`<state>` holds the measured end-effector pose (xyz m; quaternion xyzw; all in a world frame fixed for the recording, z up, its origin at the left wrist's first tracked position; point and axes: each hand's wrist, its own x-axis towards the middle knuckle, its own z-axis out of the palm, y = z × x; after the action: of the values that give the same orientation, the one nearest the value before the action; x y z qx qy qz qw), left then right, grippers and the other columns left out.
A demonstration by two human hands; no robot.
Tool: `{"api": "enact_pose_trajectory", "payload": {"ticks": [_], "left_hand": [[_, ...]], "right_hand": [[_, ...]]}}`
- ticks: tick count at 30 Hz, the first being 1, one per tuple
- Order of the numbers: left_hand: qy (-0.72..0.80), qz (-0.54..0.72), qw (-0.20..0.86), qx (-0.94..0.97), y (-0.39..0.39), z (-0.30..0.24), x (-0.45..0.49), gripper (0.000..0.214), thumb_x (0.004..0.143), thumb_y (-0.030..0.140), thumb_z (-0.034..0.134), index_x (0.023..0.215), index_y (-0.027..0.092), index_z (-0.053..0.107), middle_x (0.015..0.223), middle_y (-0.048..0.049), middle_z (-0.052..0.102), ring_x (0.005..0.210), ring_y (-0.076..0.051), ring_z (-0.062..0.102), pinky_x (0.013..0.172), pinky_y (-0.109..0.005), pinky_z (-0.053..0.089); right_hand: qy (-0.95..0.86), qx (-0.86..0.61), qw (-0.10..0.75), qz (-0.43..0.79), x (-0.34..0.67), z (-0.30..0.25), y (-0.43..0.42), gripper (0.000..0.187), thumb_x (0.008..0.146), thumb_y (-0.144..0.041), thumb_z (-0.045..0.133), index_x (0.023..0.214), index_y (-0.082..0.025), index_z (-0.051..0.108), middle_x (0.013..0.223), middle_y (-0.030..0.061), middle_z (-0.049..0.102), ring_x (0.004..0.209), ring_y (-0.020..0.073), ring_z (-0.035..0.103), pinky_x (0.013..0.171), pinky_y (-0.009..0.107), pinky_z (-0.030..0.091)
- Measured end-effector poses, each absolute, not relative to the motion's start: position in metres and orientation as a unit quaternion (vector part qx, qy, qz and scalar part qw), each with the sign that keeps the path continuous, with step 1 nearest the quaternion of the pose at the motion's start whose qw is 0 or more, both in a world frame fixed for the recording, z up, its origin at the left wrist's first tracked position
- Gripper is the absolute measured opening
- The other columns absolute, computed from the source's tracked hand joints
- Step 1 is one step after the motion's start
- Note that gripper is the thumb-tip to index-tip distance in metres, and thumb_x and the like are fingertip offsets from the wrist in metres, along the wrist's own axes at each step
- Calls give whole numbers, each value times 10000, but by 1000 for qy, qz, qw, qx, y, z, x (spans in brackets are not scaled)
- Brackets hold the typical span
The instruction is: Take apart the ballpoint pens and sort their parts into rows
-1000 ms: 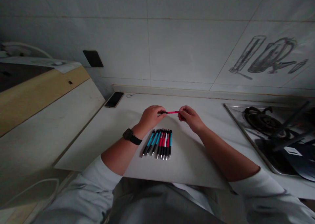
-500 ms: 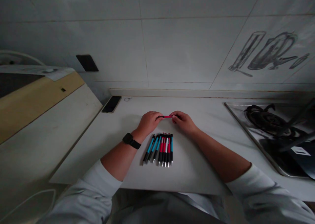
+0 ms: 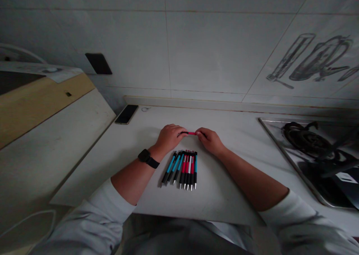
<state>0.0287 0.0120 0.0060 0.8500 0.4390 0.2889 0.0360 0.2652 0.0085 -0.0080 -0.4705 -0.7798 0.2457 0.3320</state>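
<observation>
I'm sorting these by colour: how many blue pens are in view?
4, all in the row on the counter: the leftmost pen, the second pen, the third pen and the rightmost pen.

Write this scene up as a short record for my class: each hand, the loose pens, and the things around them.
Left hand: holds one end of a red-and-black pen
Right hand: holds its other end
Loose pens: blue, red and white, side by side, silver tips toward the person
Surface: white counter
Watch: left wrist
Phone: far left
Burner: right
</observation>
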Motion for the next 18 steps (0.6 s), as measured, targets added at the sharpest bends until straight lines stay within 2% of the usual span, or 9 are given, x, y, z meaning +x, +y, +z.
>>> {"api": "enact_pose_trajectory", "payload": {"ticks": [3,5,9,11,13,16,18], "left_hand": [[439,287,43,851,12,6,29,175,968,375,666,1043,248,761,1015,-24,786,947,-213,683,896,-367,475],[435,290,47,851,12,6,29,173,971,370,664,1047,247,759,1022,-25,787,957,-209,686,909,-367,475],[439,289,43,850,12,5,29,159,961,365,678,1029,248,761,1000,-21,787,937,-209,684,905,-369,475],[438,290,41,850,12,4,29,156,958,363,682,1029,248,760,996,-17,786,929,-210,682,899,-369,474],[434,292,42,851,12,4,29,160,958,366,682,1032,247,759,1003,-16,786,932,-209,683,901,-368,474],[432,291,47,852,12,3,29,164,958,373,681,1029,248,761,1006,-19,785,941,-208,685,908,-366,473],[433,288,51,853,12,3,29,166,960,375,677,1032,251,761,997,-23,783,939,-207,685,906,-365,474]], "right_hand": [[-764,-477,359,245,265,-9,8,266,943,-411,557,1101,-204,614,965,53,677,789,170,603,735,278,466],[-767,-481,344,250,266,-10,8,299,963,-434,536,1140,-205,611,939,47,680,775,170,605,734,280,462],[-791,-484,303,220,266,-12,10,254,984,-401,484,997,-203,642,854,40,664,769,176,583,737,283,439],[-783,-483,325,219,266,-13,10,232,938,-396,560,1042,-198,618,898,43,664,775,173,582,728,275,442],[-779,-476,337,231,265,-14,10,277,941,-409,563,1117,-197,601,917,41,666,778,172,589,732,275,446],[-797,-462,310,235,265,-13,10,255,998,-388,461,1061,-205,627,901,45,672,818,180,603,782,288,444],[-797,-467,309,226,265,-13,10,212,981,-361,485,1025,-205,621,913,49,673,830,183,600,785,288,443]]}}
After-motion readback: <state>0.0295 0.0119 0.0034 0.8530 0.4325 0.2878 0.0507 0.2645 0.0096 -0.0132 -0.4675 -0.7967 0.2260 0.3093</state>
